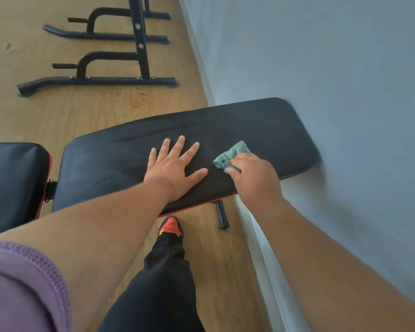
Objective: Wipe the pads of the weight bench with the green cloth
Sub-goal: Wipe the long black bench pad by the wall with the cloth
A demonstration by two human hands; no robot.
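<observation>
On the long black vinyl back pad (225,130) of the weight bench, I have both bare hands down. My left hand (175,168) lies flat on the pad's middle, palm down, its fingers (179,146) spread wide and the thumb angled out toward the right. My right hand (254,176) sits just beside it, nearer the wall end, its fingers curled closed around the crumpled green cloth (230,155); the bunched fabric sticks out past the knuckles and touches the pad surface. Between the two hands is a narrow strip of bare vinyl, so they are near but apart. That pad's far end reaches the pale grey wall (345,68), though I cannot tell whether it touches. At the left edge I see the smaller black seat pad (12,178) with red trim, separated from the back pad by a gap where a bit of the frame shows. Below the bench, my leg in black trousers (163,271) ends in an orange and black shoe (171,227) on the light wood-look floor (58,111), beside a black metal bench leg (222,215). Farther off on the floor stands a black steel rack frame (101,80) with curved handles.
</observation>
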